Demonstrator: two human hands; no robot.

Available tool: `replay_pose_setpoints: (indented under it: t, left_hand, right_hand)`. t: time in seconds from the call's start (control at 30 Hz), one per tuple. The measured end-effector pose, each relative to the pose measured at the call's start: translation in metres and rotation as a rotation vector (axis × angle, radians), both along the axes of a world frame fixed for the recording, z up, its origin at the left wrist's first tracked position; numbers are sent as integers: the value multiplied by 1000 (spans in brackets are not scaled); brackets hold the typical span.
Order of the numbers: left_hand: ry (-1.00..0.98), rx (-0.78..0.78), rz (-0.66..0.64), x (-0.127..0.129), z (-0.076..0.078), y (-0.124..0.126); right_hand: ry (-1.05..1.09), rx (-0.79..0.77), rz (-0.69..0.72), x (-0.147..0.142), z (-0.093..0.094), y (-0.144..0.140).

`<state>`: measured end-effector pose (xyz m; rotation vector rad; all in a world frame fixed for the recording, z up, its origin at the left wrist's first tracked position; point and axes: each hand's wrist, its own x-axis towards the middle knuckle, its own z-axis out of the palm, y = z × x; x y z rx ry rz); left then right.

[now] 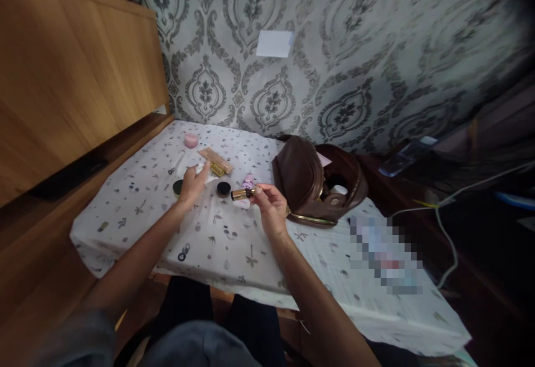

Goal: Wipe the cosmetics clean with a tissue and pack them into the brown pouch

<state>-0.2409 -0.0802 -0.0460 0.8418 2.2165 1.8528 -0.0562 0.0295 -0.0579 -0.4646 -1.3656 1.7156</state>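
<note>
Right hand (271,206) pinches a small gold-and-black lipstick tube (243,193) above the white patterned tablecloth (217,244). Left hand (193,183) grips a white crumpled item (202,167); what it is, unclear. Open brown leather bag (317,180) lies beside the right hand, contents mostly hidden.

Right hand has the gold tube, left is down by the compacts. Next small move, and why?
Probably bring the left hand across to the gold tube. The right hand pinches it by one end only, held level above the cloth, while the left merely rests beside the black round compact, holding nothing visible.
</note>
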Motion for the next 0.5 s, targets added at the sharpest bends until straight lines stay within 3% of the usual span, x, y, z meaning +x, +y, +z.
replay_pose_setpoints:
  t: [0.1, 0.17, 0.3, 0.5]
  left_hand:
    - [507, -345, -86, -14, 11, 15]
    - [684, -523, -149, -16, 15, 25]
    - [754, -706, -264, -13, 14, 39]
    - [857, -835, -336, -14, 10, 35]
  right_hand:
    - [-26, 71, -69, -10, 7, 9]
    - [-58, 128, -81, -21, 12, 17]
    - [-202, 244, -48, -51, 16, 33]
    - [-430, 489, -55, -87, 6, 43]
